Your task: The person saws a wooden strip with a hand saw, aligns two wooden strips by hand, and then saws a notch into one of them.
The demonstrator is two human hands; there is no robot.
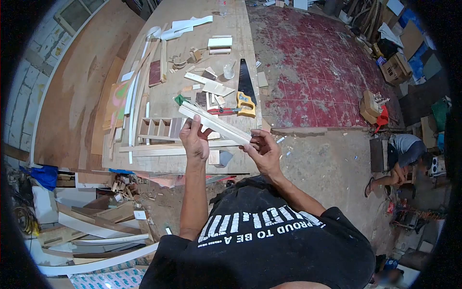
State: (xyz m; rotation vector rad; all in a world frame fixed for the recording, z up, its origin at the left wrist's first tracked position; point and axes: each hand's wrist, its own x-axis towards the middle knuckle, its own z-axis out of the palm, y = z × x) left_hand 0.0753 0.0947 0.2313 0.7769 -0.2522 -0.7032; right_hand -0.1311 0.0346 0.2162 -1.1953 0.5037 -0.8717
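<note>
A pale wooden strip (216, 124), which looks grooved or made of strips laid together, is held slanting above the workbench (192, 43). My left hand (195, 139) grips it near its upper left end, thumb on top. At the lower right end, my right hand (263, 151) pinches it between thumb and fingers. Just beyond it lie a handsaw (246, 103) with a yellow handle and a red-handled tool (224, 111). Partly behind my left hand stands a small wooden box with compartments (159, 129). Long wooden strips (159, 150) lie along the bench's near edge.
Wood offcuts (211, 85), a clear plastic cup (229, 71) and a small white-topped box (220, 44) are on the bench. A large wooden panel (82, 82) leans at left. Curved wooden pieces (96, 221) lie on the floor. At right a person (406, 154) sits bent forward.
</note>
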